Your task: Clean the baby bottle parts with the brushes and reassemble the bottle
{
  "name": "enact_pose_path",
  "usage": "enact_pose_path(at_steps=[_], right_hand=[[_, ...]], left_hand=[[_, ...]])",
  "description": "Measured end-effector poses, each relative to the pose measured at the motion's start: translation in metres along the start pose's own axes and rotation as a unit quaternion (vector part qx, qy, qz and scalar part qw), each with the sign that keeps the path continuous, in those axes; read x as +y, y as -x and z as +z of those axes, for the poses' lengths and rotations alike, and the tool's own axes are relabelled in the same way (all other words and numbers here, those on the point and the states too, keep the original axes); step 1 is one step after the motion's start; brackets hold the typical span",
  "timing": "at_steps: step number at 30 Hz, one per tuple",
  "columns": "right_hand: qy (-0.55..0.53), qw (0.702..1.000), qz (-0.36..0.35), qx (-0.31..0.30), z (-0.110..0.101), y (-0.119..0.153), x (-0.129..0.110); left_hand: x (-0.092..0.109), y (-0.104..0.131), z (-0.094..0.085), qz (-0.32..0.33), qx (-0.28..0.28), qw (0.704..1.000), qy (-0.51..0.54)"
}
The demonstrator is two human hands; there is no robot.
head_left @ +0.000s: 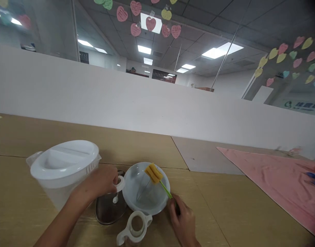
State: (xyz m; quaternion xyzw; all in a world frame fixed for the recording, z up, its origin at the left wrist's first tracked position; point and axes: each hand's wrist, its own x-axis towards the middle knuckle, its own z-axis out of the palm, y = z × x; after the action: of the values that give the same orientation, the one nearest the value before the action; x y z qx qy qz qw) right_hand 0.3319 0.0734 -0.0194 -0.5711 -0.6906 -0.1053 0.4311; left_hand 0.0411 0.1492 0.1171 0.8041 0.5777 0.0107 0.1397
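My left hand (106,180) pinches a white ring-shaped bottle collar (119,184) at the left rim of a white bowl (130,202). Below the collar hangs a small white knob (115,199), over a dark brown oval dish (109,211). In my right hand (182,216) is the green handle of a sponge brush (154,174). Its yellow sponge head is over the far part of the bowl, whose inside looks like it holds clear liquid. Nearest to me, in front of the bowl, stands a bottle (135,228) with a white two-handled top, its mouth uncovered.
A large white lidded pitcher (67,164) stands at the left, close to my left forearm. On the right a pink cloth (275,178) lies on the table, with blue and red items at its far edge. A low white partition (147,106) borders the tan tabletop (211,199).
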Motion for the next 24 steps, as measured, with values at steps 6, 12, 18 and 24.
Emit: enact_pose_path(at_steps=[6,12,18,24], right_hand=[[-0.004,1.0,0.001,0.004,0.002,0.002,0.005],[0.001,1.0,-0.014,-0.002,0.001,-0.001,0.004],[0.01,0.999,-0.03,0.006,0.001,-0.001,0.004],[0.006,1.0,-0.019,0.005,0.0,0.0,0.002]], left_hand=[[-0.008,-0.023,0.028,-0.046,-0.042,0.996,-0.071],[0.0,-0.025,0.04,-0.055,-0.009,0.993,-0.103],[0.016,-0.015,0.029,-0.055,0.011,0.991,-0.118],[0.039,-0.014,0.021,0.027,0.033,0.995,-0.086]])
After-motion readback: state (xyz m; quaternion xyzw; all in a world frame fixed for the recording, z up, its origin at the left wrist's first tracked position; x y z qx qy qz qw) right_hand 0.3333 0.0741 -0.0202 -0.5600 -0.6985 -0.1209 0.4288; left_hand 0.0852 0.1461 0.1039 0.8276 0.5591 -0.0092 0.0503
